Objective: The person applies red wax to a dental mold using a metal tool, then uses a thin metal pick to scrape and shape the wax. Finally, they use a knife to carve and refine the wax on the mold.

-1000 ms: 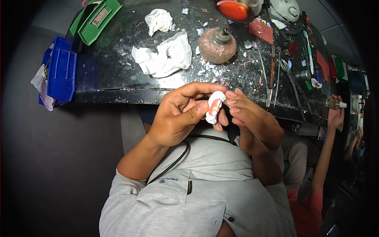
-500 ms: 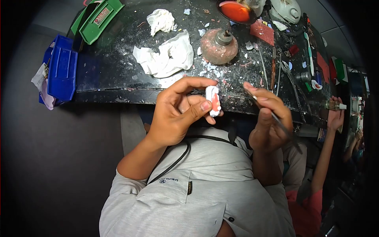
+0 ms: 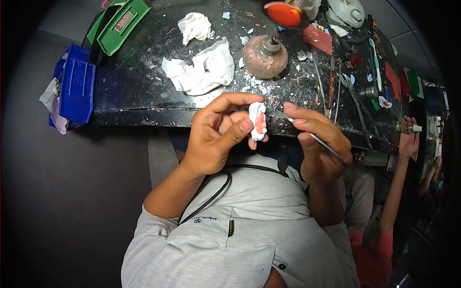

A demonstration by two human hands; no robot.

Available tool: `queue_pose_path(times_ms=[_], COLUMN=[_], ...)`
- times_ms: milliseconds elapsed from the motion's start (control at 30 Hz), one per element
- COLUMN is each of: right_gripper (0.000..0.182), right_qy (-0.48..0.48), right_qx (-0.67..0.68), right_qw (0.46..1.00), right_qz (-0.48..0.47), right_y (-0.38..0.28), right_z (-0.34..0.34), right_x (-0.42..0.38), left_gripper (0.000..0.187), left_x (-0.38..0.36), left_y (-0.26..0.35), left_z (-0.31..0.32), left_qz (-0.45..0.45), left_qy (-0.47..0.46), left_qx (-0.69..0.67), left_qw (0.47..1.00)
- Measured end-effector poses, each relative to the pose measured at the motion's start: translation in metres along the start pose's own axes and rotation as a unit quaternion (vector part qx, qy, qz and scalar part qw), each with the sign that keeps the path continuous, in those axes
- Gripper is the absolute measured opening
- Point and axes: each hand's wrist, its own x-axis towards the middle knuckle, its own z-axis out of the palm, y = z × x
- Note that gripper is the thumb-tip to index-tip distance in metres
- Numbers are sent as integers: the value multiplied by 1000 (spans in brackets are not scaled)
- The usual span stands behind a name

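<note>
In my left hand (image 3: 216,134) is a small white dental cast (image 3: 256,117) with pink wax and pale teeth on its right side, gripped between thumb and fingers. My right hand (image 3: 324,144) is closed on a thin metal wax carving tool (image 3: 326,146), held like a pen. Its tip points up and left, a short way right of the cast and apart from it. Beyond the hands stands a round, wax-spattered spirit lamp (image 3: 265,57); no flame shows on it.
Crumpled white tissues (image 3: 204,69) lie on the dark bench (image 3: 129,81). At left are a blue bin (image 3: 77,86) and a green bin (image 3: 124,26). A dish of red wax (image 3: 285,14), a pink wax sheet (image 3: 318,39) and a wax knife (image 3: 331,84) lie right. Another person's hand (image 3: 408,139) holds a small bottle.
My right hand and the tool have moved left, closer to the cast, and the tool lies at a different angle. The cast has turned slightly in my left hand.
</note>
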Motion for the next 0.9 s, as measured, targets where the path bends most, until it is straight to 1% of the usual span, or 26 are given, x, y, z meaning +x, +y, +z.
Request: queue_pose_path(times_ms=[67, 233, 333, 400, 533, 567, 633, 667, 733, 767, 833, 900], right_gripper=[16, 15, 14, 14, 13, 13, 12, 12, 12, 12, 11, 11], right_qy=[-47, -93, -91, -99, -123, -123, -90, -90, -124, -125, -105, -102], right_qx=[15, -14, -25, -20, 7, 7, -25, -24, -20, -20, 31, 8], right_qw=[999, 996, 995, 995, 992, 992, 996, 996, 992, 992, 994, 994], right_qz=[-6, -14, -8, -5, 3, 4, 12, 12, 5, 5, 29, 28], right_y=[-2, -7, -9, -9, -10, -10, -10, -10, -10, -11, -12, -12], right_z=[2, 5, 6, 7, 5, 5, 7, 7, 7, 6, 6, 8], right_x=[-1, 0, -1, -3, -5, -4, -2, -2, -5, -3, -1, -2], left_gripper=[39, 40, 41, 40, 40, 39, 39, 39, 39, 39, 39, 38], left_x=[0, 0, -1, -2, -1, -1, -1, -2, -2, -3, -3, -2], left_y=[0, 1, 0, 2, 1, 2, 2, 2, 2, 2, 2, 3], left_z=[-1, 2, -1, 1, 1, 1, 1, 1, 0, -1, -1, 1], left_qz=[-30, -36, -27, -38, -31, -30, -28, -28, -28, -31, -36, -38], left_qy=[-27, -22, -36, -23, -15, -19, -22, -20, -18, -19, -19, -12], left_qx=[-32, -50, -25, -33, -22, -18, -15, -17, -19, -13, -9, -1], left_qw=[999, 998, 999, 998, 999, 999, 999, 999, 999, 999, 999, 999])
